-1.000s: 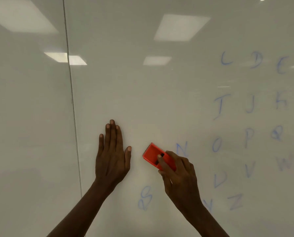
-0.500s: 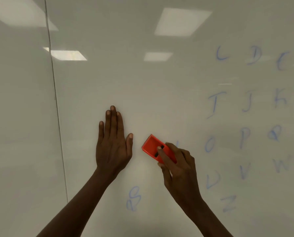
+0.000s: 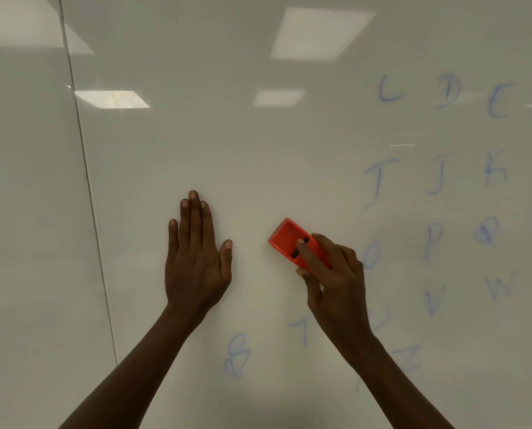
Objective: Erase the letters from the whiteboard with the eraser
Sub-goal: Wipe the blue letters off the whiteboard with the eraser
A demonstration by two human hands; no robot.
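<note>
Eraser (image 3: 292,241), orange, tilted, pressed on whiteboard (image 3: 258,156) near its middle, right hand (image 3: 332,274) grasping its lower end, index finger on top. Blue letters (image 3: 438,174) fill board's right side and bottom. Left hand (image 3: 196,258) flat on board, fingers straight, holding nothing.

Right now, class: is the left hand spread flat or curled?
Spread flat: the left hand lies against the whiteboard, fingers straight and together, holding nothing.
</note>
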